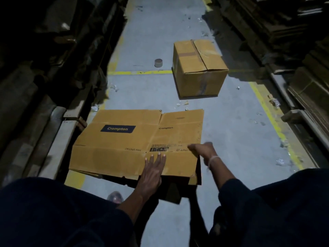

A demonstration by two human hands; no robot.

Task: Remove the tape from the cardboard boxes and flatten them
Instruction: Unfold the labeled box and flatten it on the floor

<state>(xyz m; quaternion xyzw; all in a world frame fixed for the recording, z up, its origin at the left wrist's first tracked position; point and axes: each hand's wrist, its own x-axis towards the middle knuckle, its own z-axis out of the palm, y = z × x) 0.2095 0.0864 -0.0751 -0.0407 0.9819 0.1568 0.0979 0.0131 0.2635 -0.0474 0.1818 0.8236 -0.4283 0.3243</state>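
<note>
Head view: a narrow aisle of grey floor (153, 97) running from bottom centre up to top centre, hemmed in by dark stacked racks (44, 68) along the left side and stacked cardboard sheets (306, 86) along the right. Yellow floor lines (138, 72) crossing mid-frame and running down the right edge of the aisle. Open floor between the two boxes and to the right of the flattened one; scraps of clear tape (280, 162) scattered over it.

Flattened cardboard box (135, 141) lying in lower centre, printed "Crompton" and "CEILING FAN", its left corner close against the left rack base, its near edge raised slightly over darker cardboard beneath. Still-assembled cardboard box (199, 68) standing in upper right of centre, well apart from the flat one, brown tape across its top and down its front face. Small tape roll (158, 62) upright on the floor just left of that box.

Left hand (153, 168) laid flat, fingers straight and spread, pressing on the near edge of the flattened box, holding nothing. Right hand (203, 148) at the box's lower right corner, motion-blurred, fingers pointing left over the printed strip; grip not discernible. Pale band on the right wrist. Dark-clothed knees filling both bottom corners.
</note>
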